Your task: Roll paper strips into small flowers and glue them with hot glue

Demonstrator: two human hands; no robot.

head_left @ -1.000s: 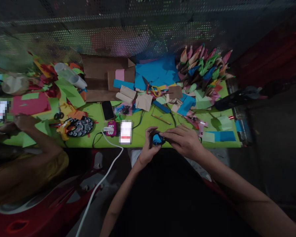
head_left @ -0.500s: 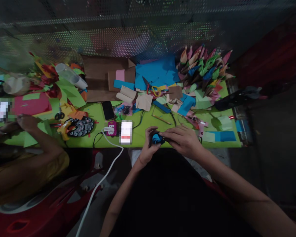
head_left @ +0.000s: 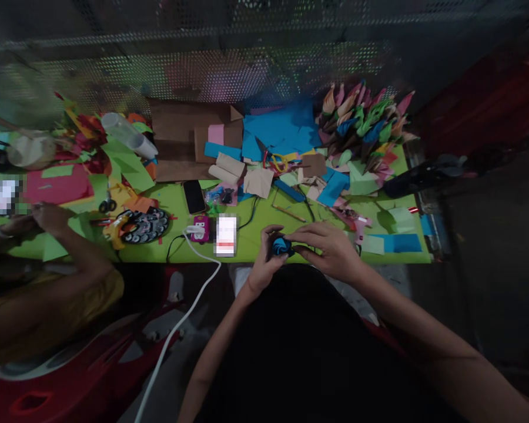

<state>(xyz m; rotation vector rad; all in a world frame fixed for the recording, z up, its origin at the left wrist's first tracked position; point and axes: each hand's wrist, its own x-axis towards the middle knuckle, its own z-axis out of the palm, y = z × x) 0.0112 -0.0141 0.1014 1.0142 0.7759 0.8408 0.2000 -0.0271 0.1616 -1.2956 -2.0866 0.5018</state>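
Note:
A small rolled blue paper piece (head_left: 281, 246) sits between both my hands at the near edge of the green table (head_left: 251, 226). My left hand (head_left: 264, 263) curls round it from below and the left, fingers closed on it. From the right, my right hand (head_left: 330, 249) pinches the same roll with its fingertips. Both hands hover just over the table's front edge, above my dark lap.
Coloured paper sheets (head_left: 277, 132), scissors (head_left: 273, 160), a phone (head_left: 194, 197), a glue gun (head_left: 357, 226) and a bunch of folded paper flowers (head_left: 364, 120) cover the table. A white cable (head_left: 183, 320) hangs off the front. Another person's hands (head_left: 39, 217) work at the left.
My hands have turned the blue roll slightly; the right fingers shifted a little along it. Another person's hands at the left moved slightly.

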